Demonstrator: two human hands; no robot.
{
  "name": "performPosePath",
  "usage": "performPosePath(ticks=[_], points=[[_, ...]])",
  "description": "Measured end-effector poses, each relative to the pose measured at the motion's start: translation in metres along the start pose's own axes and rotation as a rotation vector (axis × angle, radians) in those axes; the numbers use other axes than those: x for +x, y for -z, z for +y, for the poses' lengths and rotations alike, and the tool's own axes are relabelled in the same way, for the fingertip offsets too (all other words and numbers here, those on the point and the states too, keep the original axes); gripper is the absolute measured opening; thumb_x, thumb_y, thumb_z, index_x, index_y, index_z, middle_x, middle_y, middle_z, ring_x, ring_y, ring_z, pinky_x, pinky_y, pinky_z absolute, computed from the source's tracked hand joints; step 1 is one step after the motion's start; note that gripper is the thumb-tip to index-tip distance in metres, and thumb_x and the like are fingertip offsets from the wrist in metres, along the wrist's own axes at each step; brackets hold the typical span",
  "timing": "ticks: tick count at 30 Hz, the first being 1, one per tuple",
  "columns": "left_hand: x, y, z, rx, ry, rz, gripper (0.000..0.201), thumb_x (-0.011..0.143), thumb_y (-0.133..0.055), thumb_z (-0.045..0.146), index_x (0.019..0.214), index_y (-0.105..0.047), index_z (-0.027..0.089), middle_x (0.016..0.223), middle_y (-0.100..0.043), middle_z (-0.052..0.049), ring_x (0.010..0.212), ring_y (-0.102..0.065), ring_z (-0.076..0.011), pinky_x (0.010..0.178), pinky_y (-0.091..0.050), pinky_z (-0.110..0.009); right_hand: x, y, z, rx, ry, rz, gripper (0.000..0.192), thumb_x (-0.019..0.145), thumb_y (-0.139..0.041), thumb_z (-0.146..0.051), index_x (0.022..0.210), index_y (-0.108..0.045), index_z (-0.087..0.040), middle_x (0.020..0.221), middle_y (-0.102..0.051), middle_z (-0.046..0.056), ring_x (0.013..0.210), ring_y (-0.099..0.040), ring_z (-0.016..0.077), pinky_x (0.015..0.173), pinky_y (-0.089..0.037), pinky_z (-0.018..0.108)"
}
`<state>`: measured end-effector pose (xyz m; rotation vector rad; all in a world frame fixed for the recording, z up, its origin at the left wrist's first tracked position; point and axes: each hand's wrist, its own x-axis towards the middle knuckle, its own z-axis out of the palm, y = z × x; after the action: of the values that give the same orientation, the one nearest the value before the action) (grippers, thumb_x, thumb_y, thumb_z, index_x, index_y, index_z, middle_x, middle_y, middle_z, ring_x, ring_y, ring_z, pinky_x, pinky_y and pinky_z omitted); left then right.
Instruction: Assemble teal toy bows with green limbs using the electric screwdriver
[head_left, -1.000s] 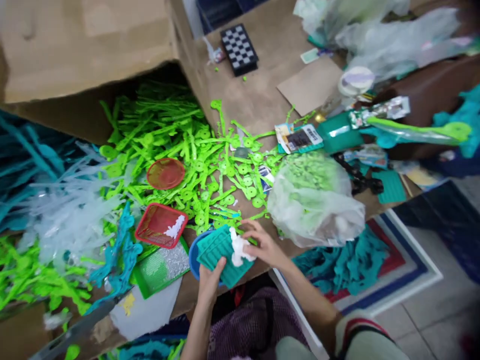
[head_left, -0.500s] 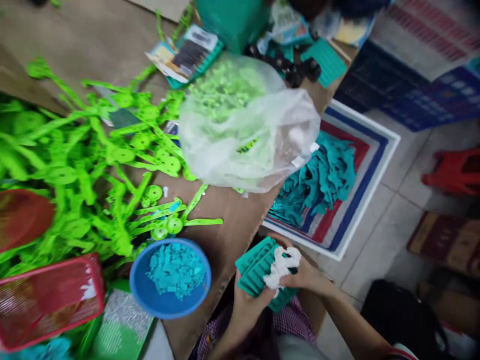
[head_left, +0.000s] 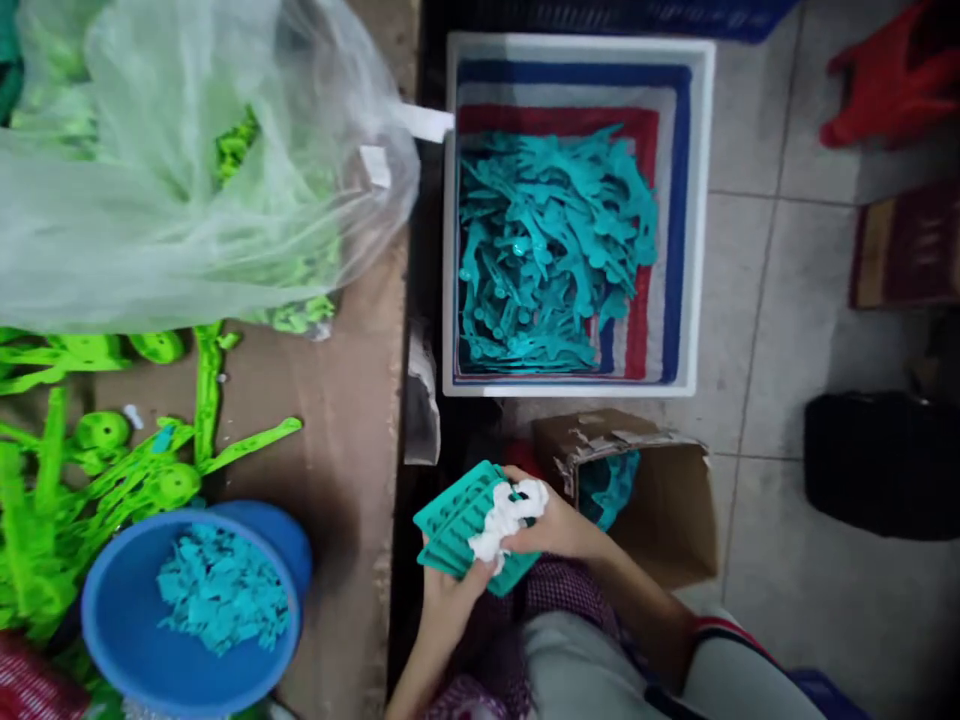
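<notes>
My left grip (head_left: pixel 450 590) carries a teal ribbed plastic tray (head_left: pixel 459 525), one even teal all over, its ridges running in parallel rows. My right grip (head_left: pixel 559 525) presses a crumpled white cloth (head_left: pixel 506 515) on it, plain white. Beside me the brown cardboard-covered table (head_left: pixel 345 400) bears bright lime-green plastic pieces (head_left: pixel 112 470) and a round blue plastic bowl (head_left: pixel 112 640) filled with teal plastic scraps (head_left: pixel 221 600). A cloudy translucent plastic bag (head_left: pixel 172 170) shows more lime green through its skin. On the pale grey tiled floor, a white square box (head_left: pixel 697 220) has red and blue bands inside, under teal plastic shapes (head_left: pixel 547 250). A plain brown cardboard box (head_left: pixel 660 500) shows teal within.
</notes>
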<state>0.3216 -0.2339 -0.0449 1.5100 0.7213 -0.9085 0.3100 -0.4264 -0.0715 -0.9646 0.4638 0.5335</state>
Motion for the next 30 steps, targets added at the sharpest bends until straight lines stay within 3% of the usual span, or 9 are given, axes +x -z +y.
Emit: performPosePath(ticks=[4, 7, 10, 14, 19, 25, 27, 30], points=[[-0.003, -0.015, -0.016, 0.054, -0.076, -0.087, 0.081, 0.051, -0.094, 0.05, 0.119, -0.062, 0.021, 0.111, -0.074, -0.012, 0.106, -0.07, -0.0329, 0.094, -0.057, -0.044, -0.027, 0.017, 0.031, 0.027, 0.093, 0.084, 0.068, 0.059, -0.089, -0.043, 0.117, -0.059, -0.023, 0.09, -0.065, -0.002, 0.076, -0.058, 0.0141, 0.073, -0.049, 0.028], [-0.007, -0.022, -0.025, 0.03, -0.25, -0.069, 0.093, 0.049, -0.093, 0.058, 0.128, -0.057, 0.023, 0.125, -0.067, -0.012, 0.114, -0.066, -0.0324, 0.096, -0.055, -0.04, -0.039, 0.033, 0.05, 0.068, 0.139, 0.154, 0.06, 0.058, -0.089, -0.038, 0.108, -0.06, -0.023, 0.088, -0.064, -0.002, 0.078, -0.058, 0.0153, 0.075, -0.05, 0.03], [-0.01, -0.016, -0.035, 0.082, -0.365, 0.03, 0.079, 0.059, -0.089, 0.056, 0.125, -0.059, 0.024, 0.127, -0.064, -0.012, 0.116, -0.064, -0.0283, 0.097, -0.053, -0.036, -0.048, 0.047, 0.067, 0.159, 0.124, 0.235, 0.055, 0.054, -0.089, -0.037, 0.099, -0.059, -0.023, 0.086, -0.064, -0.002, 0.078, -0.06, 0.0174, 0.077, -0.052, 0.033], [-0.017, 0.008, -0.061, 0.157, -0.281, 0.233, 0.053, 0.066, -0.086, 0.047, 0.109, -0.066, 0.021, 0.111, -0.066, -0.007, 0.102, -0.065, -0.0202, 0.09, -0.051, -0.031, -0.063, 0.065, 0.089, 0.258, 0.069, 0.299, 0.048, 0.053, -0.088, -0.035, 0.089, -0.059, -0.023, 0.083, -0.066, -0.001, 0.077, -0.063, 0.0181, 0.078, -0.055, 0.035], [-0.04, 0.04, -0.115, 0.165, -0.201, 0.458, 0.055, 0.058, -0.087, 0.047, 0.101, -0.066, 0.018, 0.103, -0.066, -0.005, 0.091, -0.064, -0.017, 0.081, -0.049, -0.028, -0.091, 0.092, 0.113, 0.333, 0.015, 0.438, 0.044, 0.052, -0.087, -0.032, 0.086, -0.06, -0.024, 0.085, -0.071, 0.0, 0.079, -0.068, 0.0214, 0.081, -0.058, 0.039], [-0.079, 0.048, -0.196, 0.17, -0.128, 0.55, 0.046, 0.056, -0.086, 0.041, 0.091, -0.068, 0.017, 0.091, -0.068, -0.005, 0.087, -0.062, -0.0201, 0.089, -0.047, -0.035, -0.101, 0.137, 0.12, 0.293, 0.083, 0.672, 0.05, 0.05, -0.082, -0.03, 0.096, -0.063, -0.025, 0.099, -0.074, -0.001, 0.098, -0.071, 0.024, 0.097, -0.057, 0.047], [-0.088, 0.044, -0.224, 0.136, -0.141, 0.562, 0.037, 0.057, -0.086, 0.034, 0.085, -0.069, 0.018, 0.092, -0.068, -0.005, 0.089, -0.062, -0.0199, 0.095, -0.045, -0.036, -0.094, 0.139, 0.12, 0.198, 0.162, 0.619, 0.046, 0.057, -0.078, -0.034, 0.101, -0.064, -0.025, 0.104, -0.074, 0.0, 0.105, -0.07, 0.0241, 0.098, -0.056, 0.048], [-0.096, 0.038, -0.261, 0.069, -0.177, 0.607, 0.032, 0.063, -0.085, 0.032, 0.088, -0.069, 0.02, 0.097, -0.068, -0.005, 0.094, -0.062, -0.0198, 0.098, -0.045, -0.034, -0.078, 0.118, 0.126, 0.028, 0.184, 0.356, 0.043, 0.068, -0.072, -0.036, 0.108, -0.064, -0.023, 0.106, -0.074, 0.002, 0.108, -0.07, 0.0238, 0.096, -0.057, 0.047]])
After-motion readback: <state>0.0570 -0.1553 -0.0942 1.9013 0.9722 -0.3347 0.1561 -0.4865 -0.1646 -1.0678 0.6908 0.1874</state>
